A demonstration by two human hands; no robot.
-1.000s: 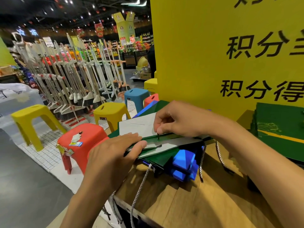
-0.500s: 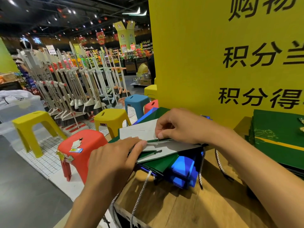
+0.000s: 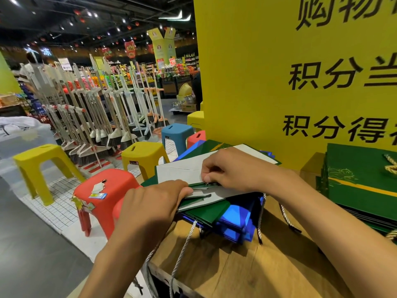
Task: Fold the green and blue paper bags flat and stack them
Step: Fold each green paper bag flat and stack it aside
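Left hand grips the green bag, right hand pinches its fold; uneven pressing may slide the blue bags underneath off the counter.

Right hand pinches a folded flap of the flattened green paper bag with pale grey inner panels, fingertips curled down onto the crease. Left hand holds the same bag just left of that pinch, one digit on top, the rest hidden. Directly under the grip: crumpled glossy blue paper bags on the wooden tabletop. Twisted grey rope handles hang below. Well right of the grip, a stack of flat green bags.
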